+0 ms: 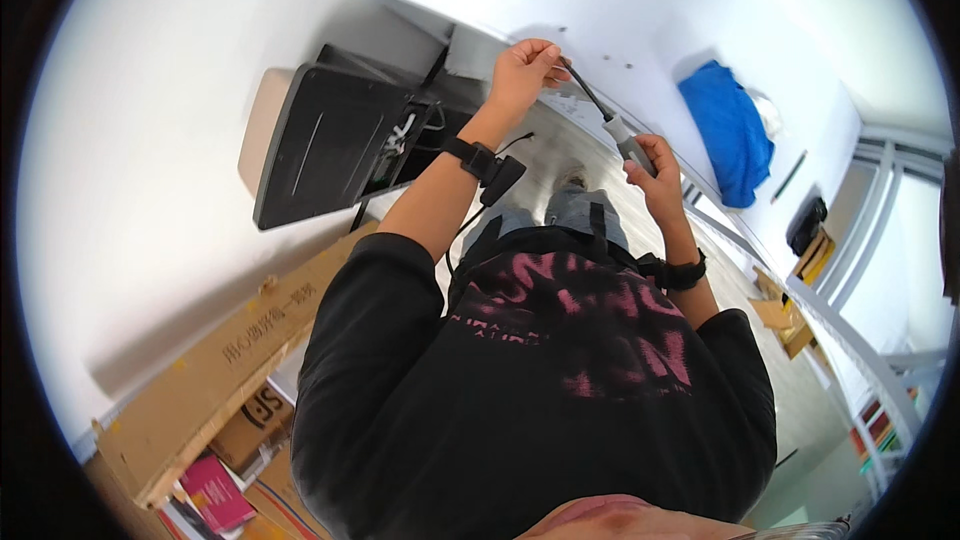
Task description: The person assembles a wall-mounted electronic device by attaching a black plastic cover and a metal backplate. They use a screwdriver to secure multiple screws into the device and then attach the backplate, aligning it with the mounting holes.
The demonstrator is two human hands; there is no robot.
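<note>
"Holding what, near to far?"
"Your right hand (657,175), fingers closed round the grey handle (630,146) of one screwdriver-like tool (613,126); then its dark shaft (589,92), tip pinched by fingers of your left hand (522,78). Tool's between them."
"Handling?"
"Probably light, stiff, not fragile; grip the handle."
"Counts?"
"Two hands, one tool, one blue cloth (728,135) beyond."

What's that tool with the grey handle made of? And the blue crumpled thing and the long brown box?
Grey handle: probably matte plastic, since it looks dull.
Thin dark shaft: perhaps metal, being slim and straight.
Blue crumpled thing: maybe matte fabric or soft plastic; folds and wrinkles show.
Long brown box: most likely cardboard, dull tan with rough edges.
</note>
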